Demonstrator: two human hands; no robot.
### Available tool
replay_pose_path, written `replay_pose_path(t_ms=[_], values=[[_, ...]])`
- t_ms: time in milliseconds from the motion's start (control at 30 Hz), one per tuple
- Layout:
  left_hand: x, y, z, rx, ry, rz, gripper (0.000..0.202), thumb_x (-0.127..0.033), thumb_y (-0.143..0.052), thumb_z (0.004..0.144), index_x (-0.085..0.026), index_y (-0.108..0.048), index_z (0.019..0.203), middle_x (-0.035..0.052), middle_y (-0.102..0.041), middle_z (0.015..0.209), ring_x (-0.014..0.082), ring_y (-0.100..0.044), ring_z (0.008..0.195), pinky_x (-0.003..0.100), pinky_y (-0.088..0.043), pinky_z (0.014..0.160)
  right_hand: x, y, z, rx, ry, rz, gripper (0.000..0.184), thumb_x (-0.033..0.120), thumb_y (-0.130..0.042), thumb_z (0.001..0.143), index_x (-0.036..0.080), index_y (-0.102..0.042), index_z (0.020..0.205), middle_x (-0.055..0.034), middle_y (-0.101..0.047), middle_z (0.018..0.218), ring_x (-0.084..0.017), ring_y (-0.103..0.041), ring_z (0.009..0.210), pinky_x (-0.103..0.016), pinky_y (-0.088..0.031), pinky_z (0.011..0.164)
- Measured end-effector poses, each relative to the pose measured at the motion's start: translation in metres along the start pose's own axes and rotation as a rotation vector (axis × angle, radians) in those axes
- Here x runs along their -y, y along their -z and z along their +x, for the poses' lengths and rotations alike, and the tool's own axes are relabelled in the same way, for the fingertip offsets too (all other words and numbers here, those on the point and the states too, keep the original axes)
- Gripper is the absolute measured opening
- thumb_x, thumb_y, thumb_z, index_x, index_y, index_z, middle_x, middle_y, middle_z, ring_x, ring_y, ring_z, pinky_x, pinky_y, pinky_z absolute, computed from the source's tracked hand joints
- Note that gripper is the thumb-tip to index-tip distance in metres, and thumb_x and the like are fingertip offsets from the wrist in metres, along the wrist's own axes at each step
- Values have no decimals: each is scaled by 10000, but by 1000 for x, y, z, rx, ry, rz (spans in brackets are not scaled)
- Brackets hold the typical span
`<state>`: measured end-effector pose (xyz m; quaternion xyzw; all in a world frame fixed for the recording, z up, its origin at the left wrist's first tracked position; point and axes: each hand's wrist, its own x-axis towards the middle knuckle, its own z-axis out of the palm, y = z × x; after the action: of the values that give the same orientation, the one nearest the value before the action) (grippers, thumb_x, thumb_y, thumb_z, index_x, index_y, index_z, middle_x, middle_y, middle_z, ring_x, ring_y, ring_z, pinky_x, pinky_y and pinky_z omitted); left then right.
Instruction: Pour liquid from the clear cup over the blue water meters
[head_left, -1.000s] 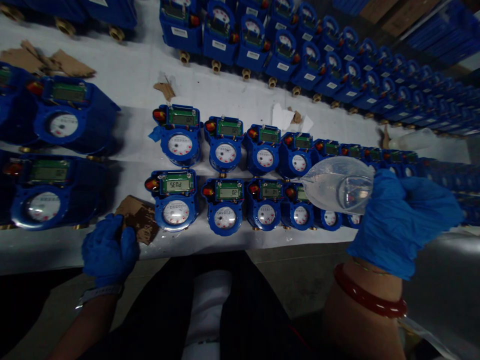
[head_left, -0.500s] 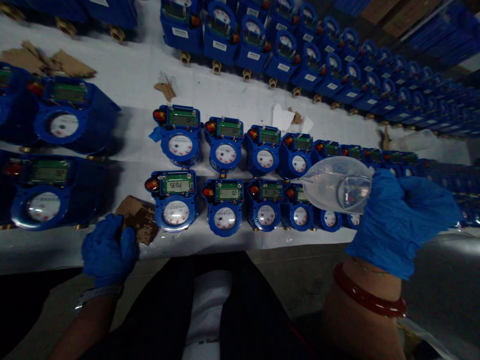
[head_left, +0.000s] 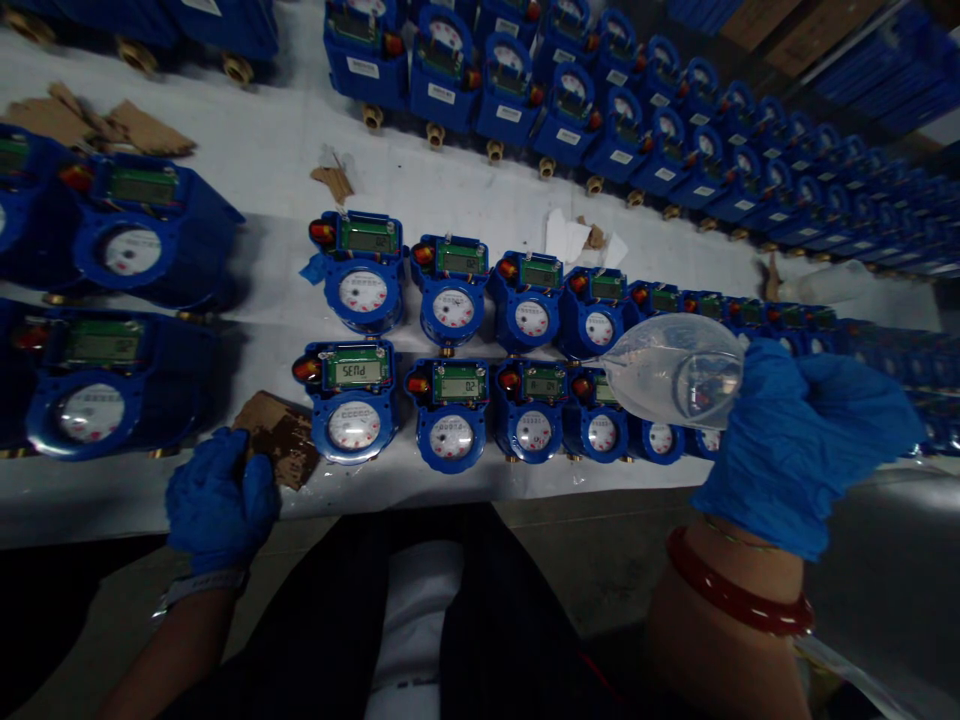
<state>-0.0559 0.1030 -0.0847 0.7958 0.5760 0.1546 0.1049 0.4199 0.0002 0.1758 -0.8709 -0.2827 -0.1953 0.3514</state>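
My right hand (head_left: 795,440), in a blue glove, is closed around a translucent plastic cup (head_left: 671,370). The cup is tilted left, with clear liquid in it and its rim drawn to a narrow spout. That spout hangs above the green circuit board of a blue water meter (head_left: 601,432) in the front row. My left hand (head_left: 221,495), also gloved, rests at the table's front edge, fingers curled against a torn, wet-looking cardboard piece (head_left: 276,440). Beside the cardboard stands another water meter (head_left: 354,425), its display lit.
Water meters (head_left: 364,290) form a second row behind, and more (head_left: 124,245) stand at left. Along the back run long rows of upright meters (head_left: 442,95). Cardboard scraps (head_left: 334,182) and white paper bits (head_left: 566,235) lie on the white table cover (head_left: 255,185). Another clear cup (head_left: 832,280) lies at right.
Almost nothing differs. The view has shifted very slightly, and both hands and the tilted cup keep their places.
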Motion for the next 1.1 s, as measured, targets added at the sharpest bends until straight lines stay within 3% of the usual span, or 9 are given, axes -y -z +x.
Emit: replay_pose_path(t_ms=[300, 733, 1100], values=[[0, 0, 0, -30, 6, -10, 627, -470, -481, 978, 17, -676, 1321, 329, -693, 1311, 484, -679, 1216, 619, -537, 1027, 3, 2, 0, 11, -14, -24, 333, 375, -626, 675, 239, -417, 455, 44, -313, 460, -101, -277, 489, -307, -207, 536], [-2, 1, 0, -27, 15, -8, 665, -494, -461, 977, 41, -680, 1305, 347, -692, 1298, 507, -679, 1198, 650, -540, 1009, 0, 3, 3, -16, 14, -44, 419, 321, -635, 671, 224, -292, 451, 51, -230, 486, -81, -213, 503, -314, -143, 529], [1, -1, -1, 3, 62, -1, 632, -489, -492, 964, -25, -656, 1361, 307, -679, 1358, 459, -660, 1265, 621, -522, 1064, -3, 2, 3, -26, 21, -10, 377, 309, -633, 668, 220, -325, 471, 51, -263, 506, -89, -241, 519, -313, -168, 545]])
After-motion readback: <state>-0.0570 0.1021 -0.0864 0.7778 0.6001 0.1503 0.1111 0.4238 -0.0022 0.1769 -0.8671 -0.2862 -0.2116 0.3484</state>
